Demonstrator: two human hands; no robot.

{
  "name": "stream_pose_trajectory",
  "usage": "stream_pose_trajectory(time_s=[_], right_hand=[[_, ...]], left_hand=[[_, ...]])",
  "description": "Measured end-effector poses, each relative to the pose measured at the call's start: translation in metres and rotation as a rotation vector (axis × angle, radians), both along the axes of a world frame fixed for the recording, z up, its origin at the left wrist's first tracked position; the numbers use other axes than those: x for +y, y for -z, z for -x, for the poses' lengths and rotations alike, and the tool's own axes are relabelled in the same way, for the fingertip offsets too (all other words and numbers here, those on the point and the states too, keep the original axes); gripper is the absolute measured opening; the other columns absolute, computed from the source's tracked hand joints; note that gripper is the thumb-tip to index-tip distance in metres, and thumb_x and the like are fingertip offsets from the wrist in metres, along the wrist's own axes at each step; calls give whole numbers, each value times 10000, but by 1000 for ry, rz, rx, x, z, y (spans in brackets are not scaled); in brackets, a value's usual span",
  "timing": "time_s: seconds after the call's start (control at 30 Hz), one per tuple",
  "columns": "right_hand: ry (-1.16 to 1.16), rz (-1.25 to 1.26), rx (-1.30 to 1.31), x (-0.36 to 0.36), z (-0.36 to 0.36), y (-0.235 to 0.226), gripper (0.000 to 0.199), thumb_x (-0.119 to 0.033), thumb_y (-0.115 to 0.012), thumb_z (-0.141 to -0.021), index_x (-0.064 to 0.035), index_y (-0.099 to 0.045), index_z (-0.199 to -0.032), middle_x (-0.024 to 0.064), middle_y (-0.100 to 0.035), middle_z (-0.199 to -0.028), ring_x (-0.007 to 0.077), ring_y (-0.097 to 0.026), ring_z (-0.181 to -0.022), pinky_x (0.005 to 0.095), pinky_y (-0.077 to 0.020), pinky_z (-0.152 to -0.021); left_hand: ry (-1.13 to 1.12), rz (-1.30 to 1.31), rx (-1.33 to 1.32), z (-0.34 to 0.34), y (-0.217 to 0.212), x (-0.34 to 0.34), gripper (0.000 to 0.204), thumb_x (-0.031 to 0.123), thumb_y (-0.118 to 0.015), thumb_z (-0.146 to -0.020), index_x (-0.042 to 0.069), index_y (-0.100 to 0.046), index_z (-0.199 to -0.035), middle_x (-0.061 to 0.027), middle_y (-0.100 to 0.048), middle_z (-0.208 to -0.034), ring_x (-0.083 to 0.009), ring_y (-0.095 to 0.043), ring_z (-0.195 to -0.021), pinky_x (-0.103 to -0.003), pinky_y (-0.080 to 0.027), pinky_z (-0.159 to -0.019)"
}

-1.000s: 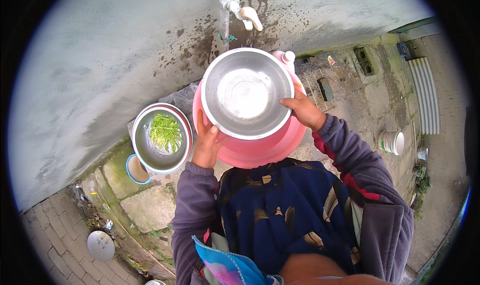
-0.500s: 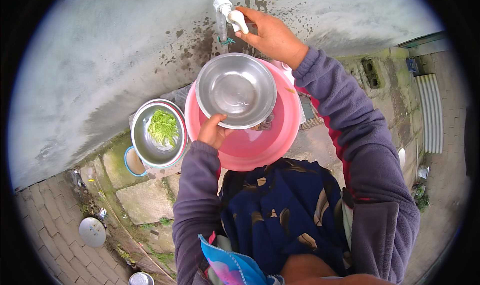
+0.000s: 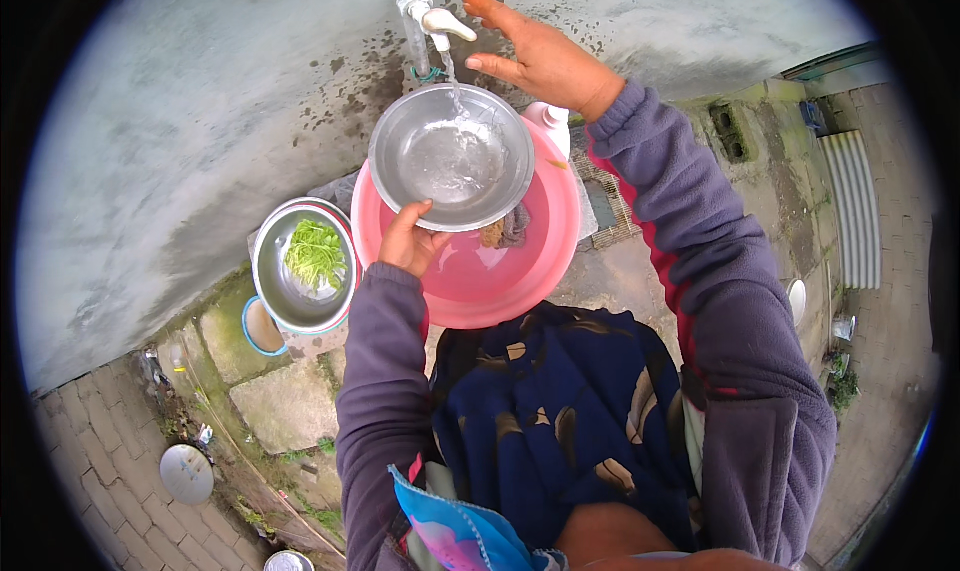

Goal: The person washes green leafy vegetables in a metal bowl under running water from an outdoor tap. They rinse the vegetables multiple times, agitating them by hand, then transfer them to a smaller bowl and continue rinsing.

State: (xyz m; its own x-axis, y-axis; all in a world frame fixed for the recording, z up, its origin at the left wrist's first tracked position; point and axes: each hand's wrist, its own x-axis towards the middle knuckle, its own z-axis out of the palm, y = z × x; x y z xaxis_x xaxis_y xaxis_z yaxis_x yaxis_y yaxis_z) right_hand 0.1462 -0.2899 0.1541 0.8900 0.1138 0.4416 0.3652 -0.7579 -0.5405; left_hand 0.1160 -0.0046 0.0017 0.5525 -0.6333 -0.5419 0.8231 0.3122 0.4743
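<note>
One tip: with your left hand (image 3: 408,243) gripping the metal bowl (image 3: 440,166), hold it level beneath the running faucet (image 3: 437,19); right hand (image 3: 550,63) spread, empty.

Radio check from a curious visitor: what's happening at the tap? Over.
Left hand gripping metal bowl over pink basin. Right hand open beside tap, empty. Water reaching bowl unobstructed.

L grip (image 3: 412,241) clamped; R grip (image 3: 548,63) raised w/ fingers (image 3: 497,16) & thumb (image 3: 494,67) apart.
</note>
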Motion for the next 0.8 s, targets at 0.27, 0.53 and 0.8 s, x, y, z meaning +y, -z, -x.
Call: stream_pose_trajectory(time_s=[0.27, 0.53, 0.8], right_hand=[[49, 260, 720, -11, 114, 93, 236, -159, -581, -864, -38, -671, -1045, 177, -692, -913, 346, -665, -866, 439, -524, -786], [-22, 121, 629, 81, 118, 212, 512, -245, -738, -762, -112, -591, -1234, 193, -668, -1007, 381, -653, -962, 452, -523, -830], [-77, -239, 561, 22, 116, 42, 208, -10, -610, -747, -87, -663, -932, 126, -608, -907, 266, -631, -822, 371, -500, -746]], left_hand=[[-4, 4, -27, -7, 8, 14, 421, 185, -551, -948, 44, -466, -1336, -116, -582, -1303, -244, -601, -1175, -398, -557, -940], [54, 21, -56, -10, 8, 3, 451, 165, -568, -940, 36, -454, -1357, -117, -572, -1320, -252, -597, -1183, -408, -553, -945], [78, 39, -16, -8, 16, 4, 440, 96, -559, -905, -14, -475, -1323, -160, -612, -1238, -279, -629, -1136, -424, -559, -944]])
